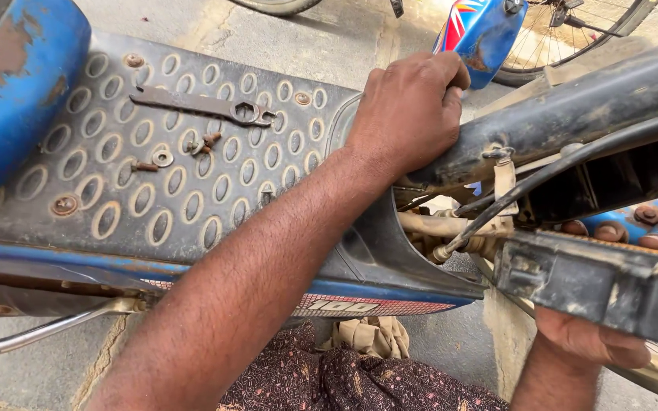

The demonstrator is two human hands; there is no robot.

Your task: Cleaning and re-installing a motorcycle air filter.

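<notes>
Scooter frame (573,114), black and dusty, runs across the right half of the view, just beside the grey footboard (192,152) with its oval pattern. Left hand (413,106) lies on the upper end of the frame, knuckles up, fingers curled together and bent down over the far edge; what the fingertips press on is hidden behind the hand. Right hand (592,339) comes up from below, under a black box-shaped part (603,285) of the frame. Its fingers lie close together, touching the underside, and several fingertips (611,232) show above, near a blue panel with rusty bolts (649,221). Whether they grip firmly cannot be told.

A black cable (542,175) runs along the frame to a rusty fitting. On the footboard lie a flat rusty wrench (203,104), a washer (163,157) and a few small rusty screws (209,141), well apart from both hands. A blue body panel (17,84) stands at the left, and a bicycle wheel (573,38) at the top right.
</notes>
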